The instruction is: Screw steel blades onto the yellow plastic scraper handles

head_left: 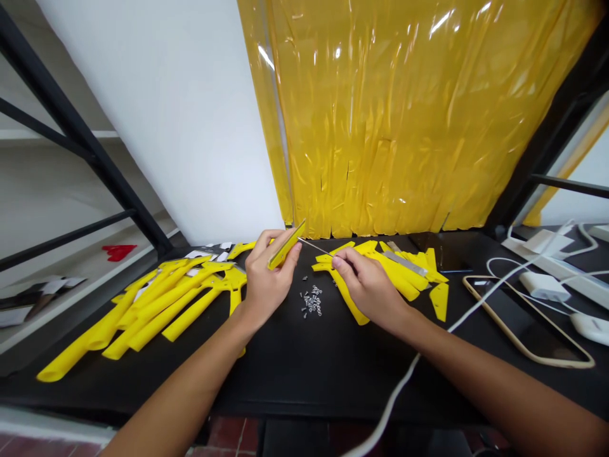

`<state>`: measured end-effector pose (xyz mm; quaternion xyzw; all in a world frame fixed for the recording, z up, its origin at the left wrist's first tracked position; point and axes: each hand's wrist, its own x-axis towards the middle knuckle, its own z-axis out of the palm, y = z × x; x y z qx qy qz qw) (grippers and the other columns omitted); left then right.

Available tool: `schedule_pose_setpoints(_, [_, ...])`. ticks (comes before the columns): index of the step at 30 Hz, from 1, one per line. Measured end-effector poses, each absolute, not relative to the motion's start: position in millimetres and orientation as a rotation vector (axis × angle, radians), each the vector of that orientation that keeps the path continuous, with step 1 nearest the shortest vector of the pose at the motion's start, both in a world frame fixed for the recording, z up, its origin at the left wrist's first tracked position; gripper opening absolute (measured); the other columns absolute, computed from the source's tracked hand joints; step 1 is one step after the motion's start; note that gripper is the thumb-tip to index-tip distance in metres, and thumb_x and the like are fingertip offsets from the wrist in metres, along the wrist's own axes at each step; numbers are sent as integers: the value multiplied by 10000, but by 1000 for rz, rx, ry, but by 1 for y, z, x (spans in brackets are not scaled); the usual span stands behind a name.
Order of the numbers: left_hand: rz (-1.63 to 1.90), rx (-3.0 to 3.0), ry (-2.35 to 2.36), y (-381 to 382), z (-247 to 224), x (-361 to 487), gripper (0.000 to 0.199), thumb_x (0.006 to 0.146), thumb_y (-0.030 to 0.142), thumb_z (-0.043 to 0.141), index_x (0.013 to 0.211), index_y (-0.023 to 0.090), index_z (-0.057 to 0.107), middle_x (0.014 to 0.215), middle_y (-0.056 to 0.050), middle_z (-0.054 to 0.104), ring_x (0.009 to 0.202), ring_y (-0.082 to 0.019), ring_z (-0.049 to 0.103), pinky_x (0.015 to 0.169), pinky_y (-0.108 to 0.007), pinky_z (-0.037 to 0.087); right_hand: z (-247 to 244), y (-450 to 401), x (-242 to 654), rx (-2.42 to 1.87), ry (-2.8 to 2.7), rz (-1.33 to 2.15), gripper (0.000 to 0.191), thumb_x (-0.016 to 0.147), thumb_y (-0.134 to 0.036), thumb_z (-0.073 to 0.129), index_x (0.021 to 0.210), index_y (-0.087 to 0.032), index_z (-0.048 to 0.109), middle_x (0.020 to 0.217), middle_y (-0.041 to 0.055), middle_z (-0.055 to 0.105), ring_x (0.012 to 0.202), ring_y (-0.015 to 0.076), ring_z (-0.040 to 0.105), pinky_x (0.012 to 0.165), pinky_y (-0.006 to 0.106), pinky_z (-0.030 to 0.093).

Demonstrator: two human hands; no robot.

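Raised over the black table, my left hand (273, 270) is closed around a flat yellow plastic piece (287, 249) with a thin, pale edge. My right hand (364, 279) pinches a thin metal rod tool (318, 247); its handle end is hidden in the fingers. The rod points left, and its tip is at the yellow piece by my left thumb. Below and between the hands lies a small pile of screws (311, 301). Several yellow handles (166, 298) are heaped on the left. More yellow plastic parts (394, 273) and a metal blade (404, 262) lie behind my right hand.
On the right are a phone in a tan case (528, 324), a white charger (545, 285) and a power strip (587, 273). A white cable (404, 381) crosses the table near my right forearm. Yellow plastic strips (390, 127) hang behind, with black frame bars (80, 133) at the left.
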<state>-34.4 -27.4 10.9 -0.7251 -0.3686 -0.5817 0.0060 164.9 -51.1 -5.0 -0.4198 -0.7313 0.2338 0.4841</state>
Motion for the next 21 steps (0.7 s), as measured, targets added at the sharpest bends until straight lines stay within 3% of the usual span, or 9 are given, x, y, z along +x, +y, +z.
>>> schedule_pose_setpoints(3, [-1832, -2262, -1088, -28, 13, -36, 282, 894, 196, 651, 1170, 232, 699, 1012, -50, 623, 680, -100, 618, 594, -247, 562, -2, -53, 164, -934, -1683, 845, 345, 991, -467, 433, 778, -212, 528, 665, -17, 454, 588, 132, 413, 560, 281, 326])
schedule_pose_setpoints(7, [-1845, -2277, -972, -28, 16, -39, 308, 898, 166, 647, 1197, 232, 684, 1059, -44, 605, 599, -58, 594, 549, -225, 549, 3, -50, 168, -812, -1506, 1562, 393, 957, -588, 430, 808, -228, 477, 604, -85, 183, 482, 101, 104, 432, 251, 140])
schedule_pose_setpoints(9, [-1792, -2254, -902, -27, 17, -40, 328, 891, 154, 656, 1209, 233, 678, 1065, -47, 615, 636, -75, 614, 587, -243, 566, 4, -49, 170, -829, -1586, 1491, 404, 958, -590, 430, 809, -221, 501, 600, -77, 229, 482, 101, 146, 442, 251, 174])
schedule_pose_setpoints(12, [-1681, -2181, -864, -28, 16, -39, 344, 893, 156, 656, 1229, 227, 669, 1067, -66, 639, 809, -146, 652, 720, -306, 590, 3, -48, 171, -960, -1746, 848, 357, 987, -505, 433, 851, -213, 586, 712, -1, 519, 615, 135, 448, 589, 278, 346])
schedule_pose_setpoints(15, [-1648, -2160, -905, -27, 14, -36, 328, 904, 173, 645, 1228, 217, 672, 1061, -77, 647, 890, -173, 650, 771, -328, 589, -1, -50, 169, -1070, -1827, 472, 279, 997, -431, 443, 884, -227, 597, 857, 32, 640, 783, 183, 555, 715, 315, 376])
schedule_pose_setpoints(18, [-1756, -2269, -1040, -26, 11, -35, 305, 925, 217, 626, 1226, 220, 670, 1073, -70, 631, 723, -112, 633, 621, -255, 578, -2, -51, 167, -1009, -1804, 642, 308, 987, -436, 451, 809, -215, 571, 734, 16, 579, 673, 160, 512, 630, 295, 360])
schedule_pose_setpoints(21, [-1831, -2344, -1076, -25, 10, -37, 295, 927, 237, 625, 1217, 226, 675, 1093, -65, 617, 604, -63, 587, 543, -219, 550, 2, -52, 167, -867, -1589, 1219, 344, 952, -494, 497, 765, -206, 527, 571, -56, 353, 470, 96, 273, 454, 251, 226])
